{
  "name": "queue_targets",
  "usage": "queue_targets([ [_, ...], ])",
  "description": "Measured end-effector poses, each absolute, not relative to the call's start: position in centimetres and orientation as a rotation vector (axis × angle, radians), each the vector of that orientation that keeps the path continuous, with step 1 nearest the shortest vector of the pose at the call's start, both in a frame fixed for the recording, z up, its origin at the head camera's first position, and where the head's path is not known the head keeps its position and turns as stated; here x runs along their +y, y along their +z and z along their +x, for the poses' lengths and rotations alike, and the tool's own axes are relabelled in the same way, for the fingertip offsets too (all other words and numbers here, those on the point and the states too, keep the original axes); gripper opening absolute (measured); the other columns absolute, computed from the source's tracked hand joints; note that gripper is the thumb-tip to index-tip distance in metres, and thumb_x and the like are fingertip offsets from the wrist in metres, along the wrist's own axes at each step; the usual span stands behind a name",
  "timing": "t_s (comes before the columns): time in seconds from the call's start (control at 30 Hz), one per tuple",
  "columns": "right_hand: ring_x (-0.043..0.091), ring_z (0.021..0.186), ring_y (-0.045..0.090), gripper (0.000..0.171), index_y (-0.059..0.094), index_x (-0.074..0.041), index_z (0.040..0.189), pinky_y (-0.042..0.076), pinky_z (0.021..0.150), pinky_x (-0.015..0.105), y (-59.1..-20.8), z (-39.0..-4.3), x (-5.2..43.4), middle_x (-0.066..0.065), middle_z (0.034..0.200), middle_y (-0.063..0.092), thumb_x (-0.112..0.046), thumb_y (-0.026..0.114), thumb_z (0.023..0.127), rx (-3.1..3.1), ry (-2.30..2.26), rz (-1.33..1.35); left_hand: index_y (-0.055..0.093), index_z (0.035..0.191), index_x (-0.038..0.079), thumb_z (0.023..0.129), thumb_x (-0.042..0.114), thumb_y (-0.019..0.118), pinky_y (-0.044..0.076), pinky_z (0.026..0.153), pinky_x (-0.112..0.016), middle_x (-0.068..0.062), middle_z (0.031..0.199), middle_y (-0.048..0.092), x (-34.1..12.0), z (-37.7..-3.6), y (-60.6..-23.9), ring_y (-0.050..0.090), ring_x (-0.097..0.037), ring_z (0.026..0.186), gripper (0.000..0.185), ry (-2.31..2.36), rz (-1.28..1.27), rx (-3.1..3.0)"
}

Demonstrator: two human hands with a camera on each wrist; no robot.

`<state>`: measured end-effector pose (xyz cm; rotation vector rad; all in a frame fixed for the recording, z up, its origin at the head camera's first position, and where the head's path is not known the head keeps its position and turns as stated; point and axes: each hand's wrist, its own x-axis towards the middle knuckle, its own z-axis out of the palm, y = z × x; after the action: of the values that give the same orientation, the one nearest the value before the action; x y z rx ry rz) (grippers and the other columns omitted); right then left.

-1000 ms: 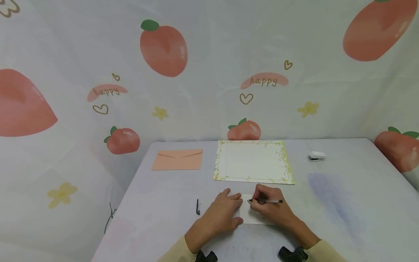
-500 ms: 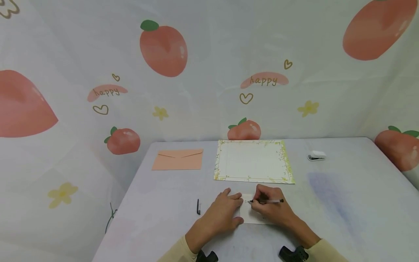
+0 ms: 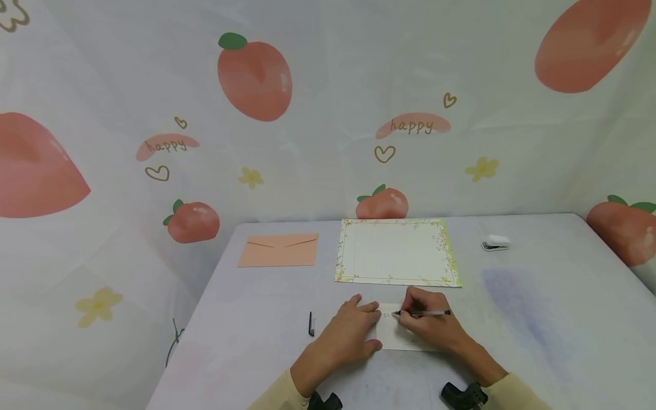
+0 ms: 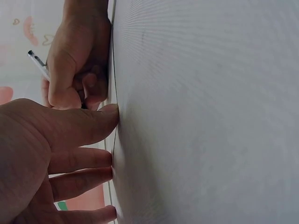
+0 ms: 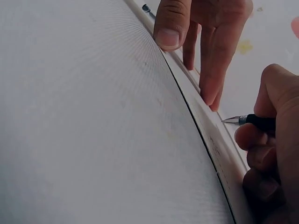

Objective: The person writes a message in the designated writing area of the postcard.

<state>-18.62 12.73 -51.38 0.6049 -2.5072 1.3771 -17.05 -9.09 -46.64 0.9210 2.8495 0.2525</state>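
My right hand (image 3: 430, 322) pinches a pen (image 3: 430, 312) whose tip meets the upper left part of a small white card (image 3: 397, 336). A few tiny dark marks show on the card near the tip. In the right wrist view the pen's metal point (image 5: 231, 120) touches the paper, with the fingers curled round its dark grip. My left hand (image 3: 345, 333) lies spread, its fingertips and thumb pressing the card's left edge. In the left wrist view the thumb (image 4: 93, 123) and straight fingers rest at that edge. The right palm hides part of the card.
A black and clear pen cap (image 3: 311, 324) lies left of the left hand. Further back are a peach envelope (image 3: 278, 250), a large sheet with a floral border (image 3: 397, 253) and a white stapler (image 3: 495, 243). A fruit-printed cloth hangs behind the table (image 3: 564, 273).
My right hand and pen have shifted slightly to the right along the card, and more small marks show left of the tip. The left hand has stayed in place.
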Motion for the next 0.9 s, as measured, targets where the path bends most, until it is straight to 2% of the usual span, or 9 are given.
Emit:
queue_targets([
  [0.23,0.000,0.057,0.048,0.035,0.056,-0.028,0.075,0.041,0.051,0.021,-51.49,-18.59,12.54,-0.018,0.065,0.057,0.001,0.075,0.075,-2.514,1.364,0.606,0.066,0.132,0.015,0.085,0.039,0.079,0.044,0.109,-0.054,0.001,0.144,0.059,-9.08,-17.05,-46.76,0.049,-0.038,0.137,0.055,0.243,0.929,2.854],
  [0.9,0.000,0.055,0.047,0.034,0.054,-0.026,0.073,0.038,0.049,0.019,-51.46,-18.55,12.55,-0.017,0.062,0.055,0.003,0.073,0.073,-2.494,1.383,0.624,0.067,0.132,0.014,0.086,0.038,0.079,0.044,0.109,-0.054,0.000,0.144,0.059,-9.05,-17.02,-46.68,0.049,-0.038,0.138,0.053,0.258,0.922,2.852],
])
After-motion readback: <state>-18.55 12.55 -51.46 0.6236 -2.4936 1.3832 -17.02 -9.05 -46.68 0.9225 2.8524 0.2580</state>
